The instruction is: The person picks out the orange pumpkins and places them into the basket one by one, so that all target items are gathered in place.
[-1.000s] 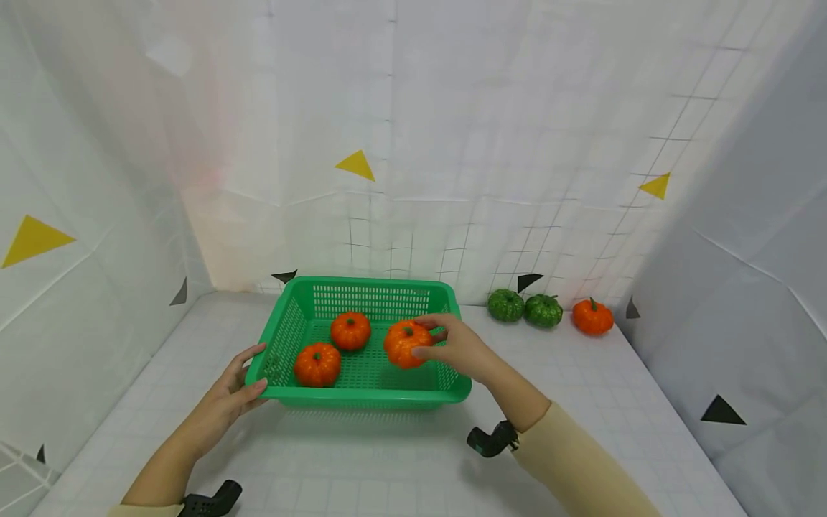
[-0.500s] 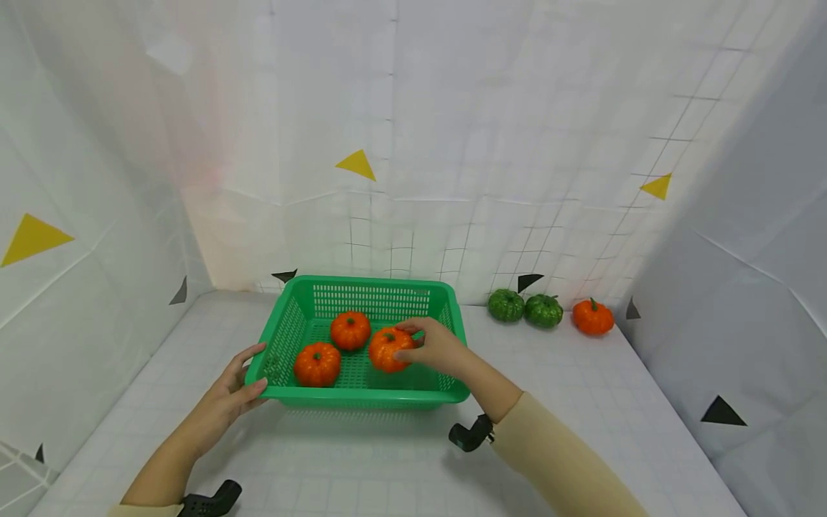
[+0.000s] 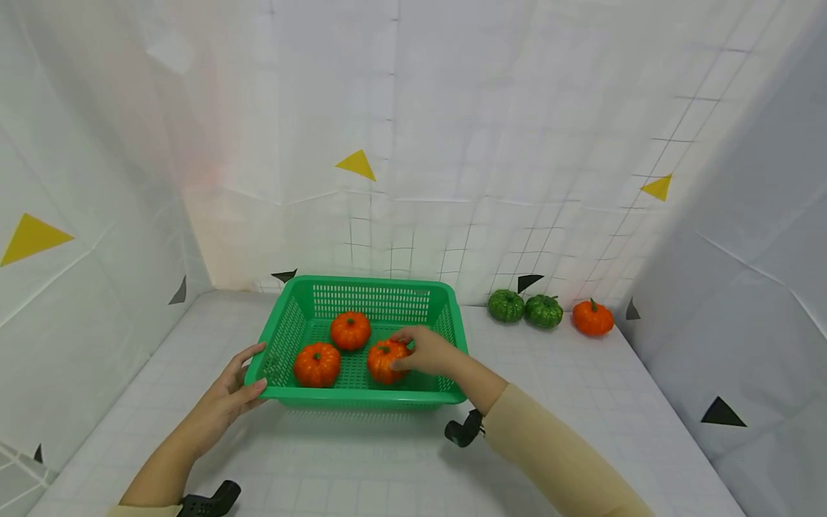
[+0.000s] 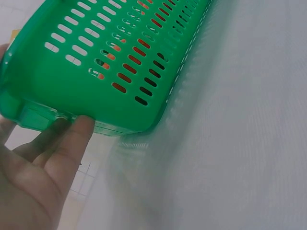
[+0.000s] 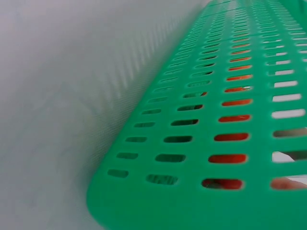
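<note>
My left hand [image 3: 222, 395] holds the green plastic basket [image 3: 362, 396] at its near left corner, thumb and fingers spread along the rim. Seen from the left wrist, the fingers [image 4: 72, 143] meet the basket's outer end wall [image 4: 62, 91]. Inside the basket, my right hand [image 3: 429, 352] grips a small orange pumpkin [image 3: 382, 365] between thumb and fingers, low over the slotted floor. Two more orange pumpkins lie to its left, the nearer pumpkin [image 3: 316, 365] and the farther pumpkin [image 3: 350, 331]. From the right wrist, the slotted basket wall [image 5: 158, 201] mostly hides the hand and pumpkin.
On the white table [image 3: 568, 409], right of the basket, a green pumpkin [image 3: 506, 306], another green pumpkin [image 3: 544, 311] and an orange pumpkin [image 3: 592, 317] line the back. White sheeting [image 3: 452, 129] rises behind and at both sides.
My right hand has moved left and then down into the basket with the orange pumpkin in its fingers. The left hand and the basket have stayed put.
</note>
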Action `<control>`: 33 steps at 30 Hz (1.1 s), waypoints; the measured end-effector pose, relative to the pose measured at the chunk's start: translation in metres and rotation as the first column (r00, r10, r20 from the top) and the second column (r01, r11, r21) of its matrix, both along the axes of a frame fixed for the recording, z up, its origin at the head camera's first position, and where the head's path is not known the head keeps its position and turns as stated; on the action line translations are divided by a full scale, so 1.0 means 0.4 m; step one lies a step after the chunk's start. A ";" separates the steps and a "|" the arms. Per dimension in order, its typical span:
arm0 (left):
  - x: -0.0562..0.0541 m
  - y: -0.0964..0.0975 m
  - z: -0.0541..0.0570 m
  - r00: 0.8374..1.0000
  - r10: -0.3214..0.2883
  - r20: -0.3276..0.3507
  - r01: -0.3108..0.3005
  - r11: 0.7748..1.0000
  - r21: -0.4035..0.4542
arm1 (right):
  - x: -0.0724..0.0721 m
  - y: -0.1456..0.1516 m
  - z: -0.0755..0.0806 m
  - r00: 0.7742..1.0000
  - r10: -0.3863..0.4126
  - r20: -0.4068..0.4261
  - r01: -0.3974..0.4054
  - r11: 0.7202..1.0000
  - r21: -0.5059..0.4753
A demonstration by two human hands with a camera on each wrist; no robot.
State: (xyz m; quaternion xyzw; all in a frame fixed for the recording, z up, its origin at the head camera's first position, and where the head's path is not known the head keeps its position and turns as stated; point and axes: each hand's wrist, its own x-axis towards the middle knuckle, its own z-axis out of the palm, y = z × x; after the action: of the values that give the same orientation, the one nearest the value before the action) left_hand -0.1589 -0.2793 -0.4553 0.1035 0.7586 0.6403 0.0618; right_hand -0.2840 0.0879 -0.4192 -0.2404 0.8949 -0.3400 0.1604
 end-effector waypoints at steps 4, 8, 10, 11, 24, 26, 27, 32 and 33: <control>-0.001 -0.001 0.000 1.000 -0.004 -0.004 0.004 1.000 -0.002 | -0.002 -0.001 -0.006 1.000 -0.005 0.021 0.006 1.000 -0.008; -0.001 -0.001 0.002 1.000 0.000 0.006 0.000 1.000 0.005 | -0.007 -0.004 -0.012 0.999 0.001 0.039 0.000 1.000 -0.017; 0.000 0.000 0.003 1.000 0.003 0.010 -0.003 1.000 0.008 | -0.009 -0.006 -0.015 0.999 0.003 0.045 -0.003 1.000 -0.013; 0.000 0.000 0.004 1.000 0.004 0.011 -0.004 1.000 0.008 | -0.010 -0.006 -0.017 0.999 0.002 0.048 -0.001 1.000 -0.010; 0.003 0.003 0.002 1.000 0.010 0.014 -0.010 1.000 -0.001 | -0.005 -0.005 -0.018 0.998 -0.011 0.063 0.012 1.000 -0.019; 0.003 0.003 0.003 1.000 0.012 0.015 -0.012 1.000 -0.001 | -0.004 -0.005 -0.017 0.998 -0.013 0.065 0.015 1.000 -0.020; 0.004 0.003 0.003 1.000 0.012 0.015 -0.012 1.000 -0.002 | -0.005 -0.005 -0.018 0.998 -0.013 0.064 0.014 1.000 -0.019; 0.005 0.004 0.005 1.000 0.014 0.020 -0.014 1.000 0.000 | -0.004 -0.005 -0.017 0.998 -0.023 0.057 0.024 1.000 -0.013; 0.005 0.004 0.005 1.000 0.015 0.020 -0.015 1.000 0.001 | -0.004 -0.005 -0.016 0.998 -0.024 0.052 0.025 1.000 -0.014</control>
State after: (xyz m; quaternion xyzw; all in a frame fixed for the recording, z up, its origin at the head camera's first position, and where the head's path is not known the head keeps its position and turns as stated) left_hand -0.1569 -0.2776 -0.4533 0.0913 0.7584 0.6421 0.0647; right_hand -0.2855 0.0857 -0.4255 -0.2217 0.8907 -0.3548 0.1777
